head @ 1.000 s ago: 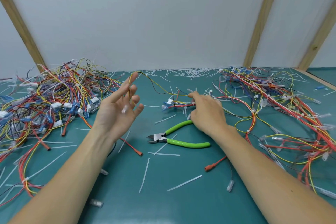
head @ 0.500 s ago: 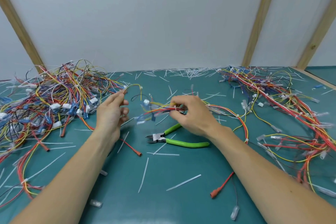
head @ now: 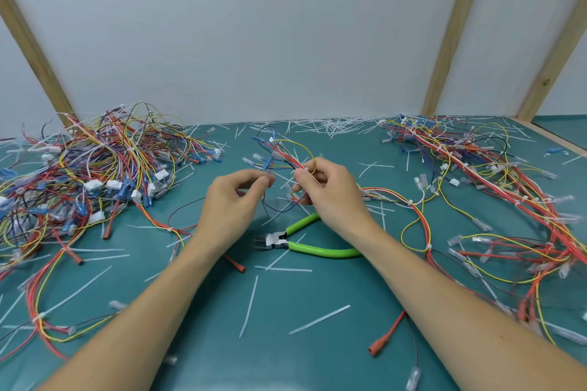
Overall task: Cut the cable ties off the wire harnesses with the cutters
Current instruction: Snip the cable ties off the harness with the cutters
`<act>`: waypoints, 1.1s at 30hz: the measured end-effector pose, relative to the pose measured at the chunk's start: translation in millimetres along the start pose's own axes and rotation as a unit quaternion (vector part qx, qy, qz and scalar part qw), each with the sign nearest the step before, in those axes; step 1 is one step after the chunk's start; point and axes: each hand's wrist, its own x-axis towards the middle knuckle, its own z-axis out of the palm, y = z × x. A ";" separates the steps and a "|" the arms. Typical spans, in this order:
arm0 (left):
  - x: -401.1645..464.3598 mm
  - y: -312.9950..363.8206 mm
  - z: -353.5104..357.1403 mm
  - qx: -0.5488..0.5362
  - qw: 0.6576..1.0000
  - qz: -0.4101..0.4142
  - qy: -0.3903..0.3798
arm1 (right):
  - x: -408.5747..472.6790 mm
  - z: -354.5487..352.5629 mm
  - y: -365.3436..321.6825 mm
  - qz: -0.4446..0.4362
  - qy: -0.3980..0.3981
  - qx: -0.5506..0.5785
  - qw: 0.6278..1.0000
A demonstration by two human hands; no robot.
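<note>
Wires of one harness [head: 287, 157], red, yellow, blue and black, are held up above the middle of the green table [head: 203, 355], just beyond the two hands. The bundle is gripped by the right hand [head: 330, 192], its fingers curled round the red strands with a yellow loop standing over the knuckles. A thin wire hanging from the same bundle is pinched between thumb and forefinger of the left hand [head: 236, 197], close beside the right. From the right hand the harness trails away to the right across the table as a red and yellow run bound with small white ties.

The cutters [head: 305, 240], with bright green handles, lie flat on the table just below the hands, untouched, the jaws pointing left; one handle is partly hidden under the right wrist.

A loose heap of wires [head: 95, 174] with white and blue connectors is piled at the left, and a longer tangle of harnesses [head: 495, 174] is spread along the right side. Cut white ties [head: 319, 319] are scattered over the table, thickest at the far edge against the white wall [head: 254, 25].
</note>
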 end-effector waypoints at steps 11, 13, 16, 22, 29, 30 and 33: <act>-1.2 3.1 3.2 -0.140 0.987 -0.080 -0.002 | -4.9 3.2 -2.6 -0.160 -0.039 -0.218 0.962; -1.7 3.3 3.1 -0.143 0.984 -0.101 -0.006 | -5.9 2.7 -3.3 -0.167 -0.058 -0.219 0.960; -1.7 1.6 0.4 -0.163 0.977 -0.141 -0.002 | -8.6 4.6 -2.9 -0.168 -0.073 -0.232 0.955; 1.2 2.7 -1.4 -0.192 0.967 -0.170 -0.006 | -5.8 -0.1 -2.3 -0.149 -0.065 -0.282 0.945; 2.2 5.1 -1.2 -0.229 0.956 -0.185 0.001 | -4.5 -5.2 -0.7 -0.131 -0.067 -0.313 0.938; 2.2 5.5 -1.7 -0.234 0.954 -0.188 -0.001 | -4.1 -6.1 -0.2 -0.127 -0.067 -0.319 0.937; 2.0 5.9 -1.8 -0.242 0.952 -0.190 -0.003 | -3.7 -7.1 1.3 -0.113 -0.070 -0.331 0.934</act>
